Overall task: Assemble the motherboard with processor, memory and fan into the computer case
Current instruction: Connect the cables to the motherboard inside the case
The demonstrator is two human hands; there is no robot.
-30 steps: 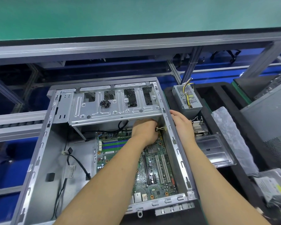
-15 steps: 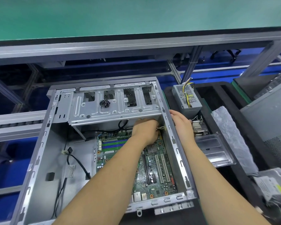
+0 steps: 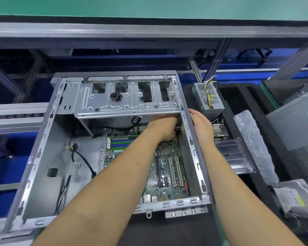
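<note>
The open grey computer case (image 3: 43, 157) lies on its side in front of me. The green motherboard (image 3: 167, 174) lies flat on its floor at the right, with blue and green memory slots (image 3: 121, 142) and a small heatsink (image 3: 165, 150) showing. My left hand (image 3: 164, 126) reaches in under the drive cage (image 3: 124, 103), fingers curled down at the board's far right corner; the fingertips are hidden. A small white loop (image 3: 179, 128) sits just beside it. My right hand (image 3: 201, 126) rests with straight fingers on the outside of the case's right wall.
A power supply (image 3: 208, 98) with yellow wires stands right of the case in black foam. Near it lie a finned cooler (image 3: 220, 132), a clear plastic tray (image 3: 235, 157), a plastic bag (image 3: 251, 139) and a bagged drive (image 3: 295, 199). A black cable (image 3: 84, 160) runs inside the case. Black screws (image 3: 116, 96) sit on the cage.
My left hand has slid a little deeper under the drive cage. My right hand stays on the case wall, and the motherboard looks unmoved.
</note>
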